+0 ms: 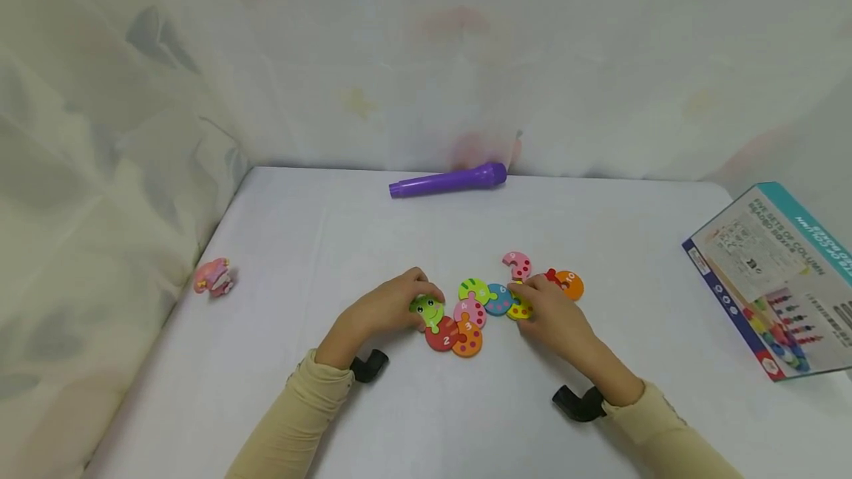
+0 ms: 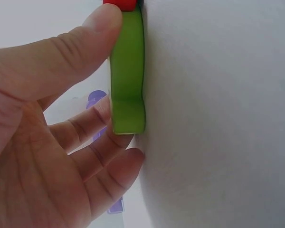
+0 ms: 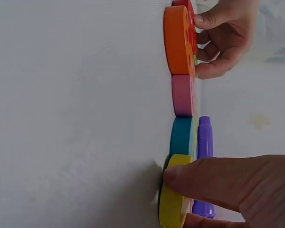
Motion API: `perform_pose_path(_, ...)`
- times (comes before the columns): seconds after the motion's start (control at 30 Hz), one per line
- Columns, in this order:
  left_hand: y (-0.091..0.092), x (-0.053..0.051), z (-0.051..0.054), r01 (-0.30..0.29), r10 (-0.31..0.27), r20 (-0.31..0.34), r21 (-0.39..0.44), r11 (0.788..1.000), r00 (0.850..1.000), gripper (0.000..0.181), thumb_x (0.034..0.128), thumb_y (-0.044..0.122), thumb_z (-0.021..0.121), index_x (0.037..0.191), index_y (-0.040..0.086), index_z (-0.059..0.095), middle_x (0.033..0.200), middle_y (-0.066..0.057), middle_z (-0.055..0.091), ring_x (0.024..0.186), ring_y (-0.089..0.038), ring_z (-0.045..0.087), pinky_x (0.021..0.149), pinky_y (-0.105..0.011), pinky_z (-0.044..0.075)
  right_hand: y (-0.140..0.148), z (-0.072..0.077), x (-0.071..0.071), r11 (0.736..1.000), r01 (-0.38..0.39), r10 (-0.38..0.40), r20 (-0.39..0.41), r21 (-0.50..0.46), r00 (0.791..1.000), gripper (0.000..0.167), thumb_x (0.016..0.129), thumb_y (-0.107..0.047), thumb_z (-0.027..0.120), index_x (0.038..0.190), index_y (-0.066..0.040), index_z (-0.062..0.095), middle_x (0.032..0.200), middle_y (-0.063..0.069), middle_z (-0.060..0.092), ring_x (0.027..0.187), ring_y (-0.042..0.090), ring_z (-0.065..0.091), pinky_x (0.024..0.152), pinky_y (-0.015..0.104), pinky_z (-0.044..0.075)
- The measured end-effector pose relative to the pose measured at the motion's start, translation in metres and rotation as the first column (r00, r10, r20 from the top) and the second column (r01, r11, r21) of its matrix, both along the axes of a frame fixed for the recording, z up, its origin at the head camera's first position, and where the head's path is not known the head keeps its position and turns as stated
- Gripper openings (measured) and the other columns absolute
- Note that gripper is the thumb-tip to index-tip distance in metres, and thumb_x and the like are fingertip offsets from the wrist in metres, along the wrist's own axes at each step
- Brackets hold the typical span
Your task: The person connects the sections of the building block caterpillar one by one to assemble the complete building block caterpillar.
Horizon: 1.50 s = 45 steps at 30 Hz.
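Observation:
A chain of number puzzle pieces lies on the white table, starting with a green smiling caterpillar-head piece (image 1: pixel 428 309). My left hand (image 1: pixel 389 305) holds that piece at its edges, thumb on one side and fingers on the other. Red (image 1: pixel 441 337), orange (image 1: pixel 470 343), pink (image 1: pixel 470 312), light green (image 1: pixel 472 289) and blue (image 1: pixel 498 300) pieces follow it. My right hand (image 1: pixel 555 320) grips the yellow piece (image 3: pixel 172 209) beside the blue one, its thumb against the rim; the fingers partly cover it. Just beyond are a pink piece (image 1: pixel 518 265), a partly hidden red piece (image 1: pixel 551 276) and an orange piece (image 1: pixel 571 284).
A purple toy microphone (image 1: pixel 449 182) lies near the table's back edge. At the left edge sits a small pink figure (image 1: pixel 214 277). A printed toy box (image 1: pixel 775 279) stands at the right. Patterned cloth (image 1: pixel 399 58) hangs behind the table and along its left side.

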<state>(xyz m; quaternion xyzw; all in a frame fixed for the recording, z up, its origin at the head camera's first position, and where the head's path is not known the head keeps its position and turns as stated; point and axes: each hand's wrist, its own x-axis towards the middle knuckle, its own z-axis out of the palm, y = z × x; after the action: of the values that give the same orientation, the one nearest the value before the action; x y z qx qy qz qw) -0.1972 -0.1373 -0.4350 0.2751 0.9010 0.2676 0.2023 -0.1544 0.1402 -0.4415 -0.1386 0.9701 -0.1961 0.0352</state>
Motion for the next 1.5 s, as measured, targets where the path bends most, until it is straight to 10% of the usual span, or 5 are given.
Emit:
perform_pose_path(0.63,0.001,-0.002,0.004,0.001,-0.001,-0.009,-0.023,1.0,1.0,0.042,0.0735,0.016,0.078,0.112,0.025,0.064,0.107,0.003,0.047,0.096,-0.013,0.049,0.085,-0.028,0.044,0.03,0.033,-0.029,0.982,0.101,-0.104,-0.01,-0.161,0.995,0.048,0.083,-0.015,0.069,0.127,-0.006,0.052,0.118,0.017,0.053,0.096,0.032,0.055,0.077,0.045,0.05)
perform_pose_path(1.13,0.001,-0.001,0.001,0.002,-0.002,0.004,-0.032,0.999,1.0,0.042,0.074,0.016,0.077,0.112,0.025,0.064,0.109,0.002,0.047,0.098,-0.013,0.049,0.087,-0.029,0.043,0.015,0.004,-0.058,0.989,0.098,-0.089,0.078,-0.11,0.993,0.053,0.083,-0.019,0.069,0.13,-0.006,0.05,0.131,0.019,0.047,0.118,0.038,0.043,0.097,0.055,0.034)
perform_pose_path(1.5,0.0,-0.001,0.0,0.004,-0.004,0.002,-0.021,1.0,1.0,0.042,0.0734,0.015,0.078,0.112,0.025,0.065,0.109,0.003,0.047,0.097,-0.012,0.049,0.087,-0.029,0.043,0.028,0.003,-0.054,0.988,0.086,-0.071,0.121,-0.13,0.99,0.053,0.084,-0.02,0.068,0.13,-0.004,0.05,0.126,0.019,0.05,0.109,0.035,0.047,0.092,0.052,0.039)
